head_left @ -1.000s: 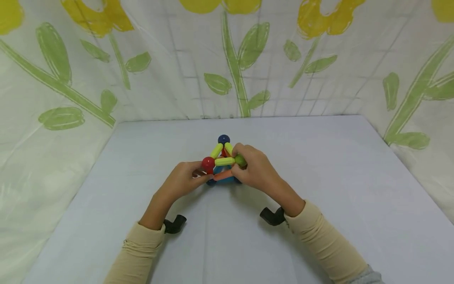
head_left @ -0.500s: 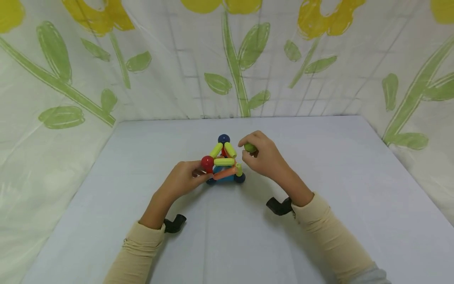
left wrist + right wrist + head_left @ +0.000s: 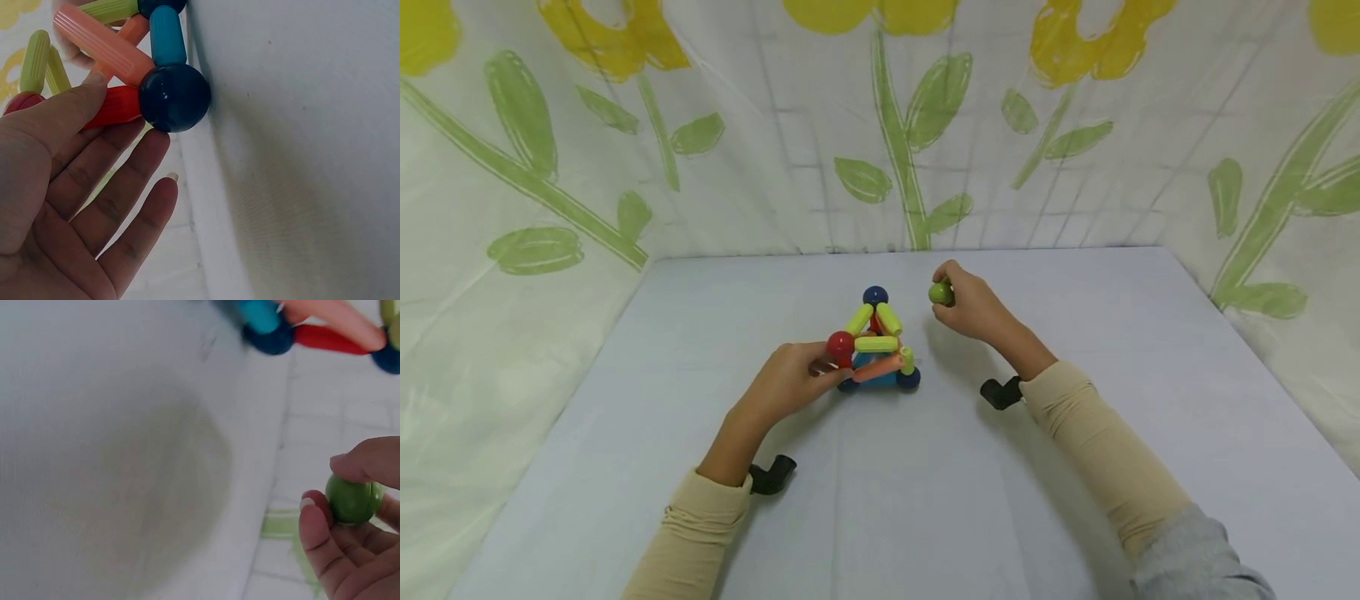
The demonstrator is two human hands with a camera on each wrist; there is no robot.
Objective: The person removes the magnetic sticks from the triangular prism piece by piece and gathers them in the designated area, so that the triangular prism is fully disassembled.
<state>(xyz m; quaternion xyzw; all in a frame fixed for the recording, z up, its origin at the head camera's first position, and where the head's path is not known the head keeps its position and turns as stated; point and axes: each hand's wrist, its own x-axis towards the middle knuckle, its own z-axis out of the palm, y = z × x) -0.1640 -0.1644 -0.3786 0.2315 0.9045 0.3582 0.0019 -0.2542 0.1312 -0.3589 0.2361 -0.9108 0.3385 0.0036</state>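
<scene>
A small frame of coloured rods and balls stands mid-table, with dark blue balls (image 3: 174, 98) at its base and another dark blue ball (image 3: 876, 297) on top at the back. My left hand (image 3: 790, 377) pinches an upright red rod (image 3: 119, 105) at its left corner, below a red ball (image 3: 841, 347). From that ball a yellow-green rod (image 3: 877, 343) reaches right to a free end. An orange rod (image 3: 878, 368) slants below it, beside a short upright yellow-green rod (image 3: 907, 360). Right of the frame, my right hand (image 3: 973, 308) holds a green ball (image 3: 351, 500) between thumb and fingers, apart from the rods.
A white-covered table (image 3: 895, 500) extends around the frame. Behind and at both sides hangs a pale curtain (image 3: 737, 200) printed with yellow flowers. Black wrist mounts (image 3: 773, 475) stick out near both cuffs.
My right hand has pulled the green ball off the frame's right corner and carried it right and toward the back, baring the rod ends. The left hand keeps its hold.
</scene>
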